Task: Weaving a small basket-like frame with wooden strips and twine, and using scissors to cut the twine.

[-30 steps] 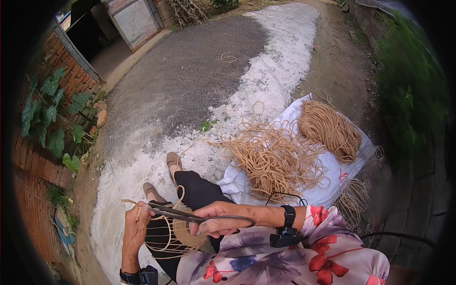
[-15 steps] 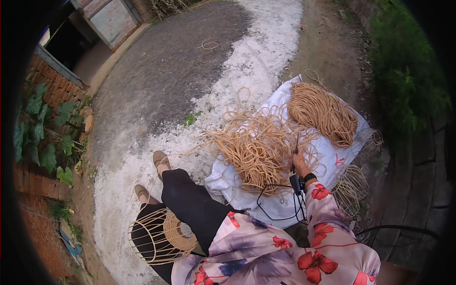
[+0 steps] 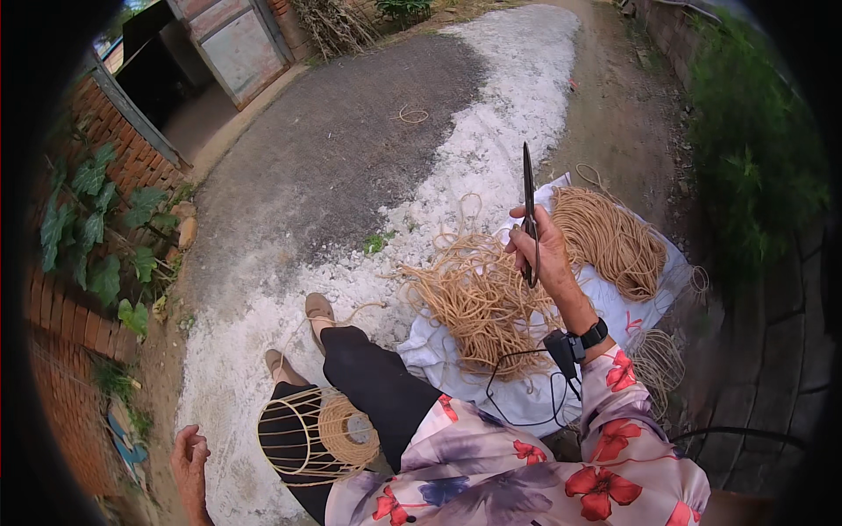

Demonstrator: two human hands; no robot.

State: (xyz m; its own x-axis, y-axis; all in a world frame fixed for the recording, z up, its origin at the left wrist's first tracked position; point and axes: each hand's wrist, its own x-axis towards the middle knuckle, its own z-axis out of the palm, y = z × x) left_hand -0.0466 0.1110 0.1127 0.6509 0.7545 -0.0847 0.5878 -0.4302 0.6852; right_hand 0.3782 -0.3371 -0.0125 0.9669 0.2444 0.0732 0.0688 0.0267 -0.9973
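Observation:
My right hand point(image 3: 548, 254) is raised over the cord pile, closed round the handles of dark metal scissors point(image 3: 528, 180) whose blades point away from me, pressed together. Below it lies a tangled heap of tan cord point(image 3: 482, 307). On my lap rests a half-woven basket point(image 3: 346, 443) on its side, with bare pale ribs and one tightly woven band. Left of the basket, my left hand point(image 3: 189, 451) is in the air with loosely bent fingers, apart from anything and holding nothing I can see.
A white sack point(image 3: 430, 346) lies under the cord heap and a thick bundle of cord point(image 3: 610, 241). Thin pale strands point(image 3: 660, 364) lie coiled near its right edge. A black cable point(image 3: 500, 408) runs from my right wrist. Leafy plants point(image 3: 105, 228) stand by the brick wall.
My right hand has risen from the cord heap, bringing up the scissors. My left hand has come into view at lower left. The view has shifted slightly.

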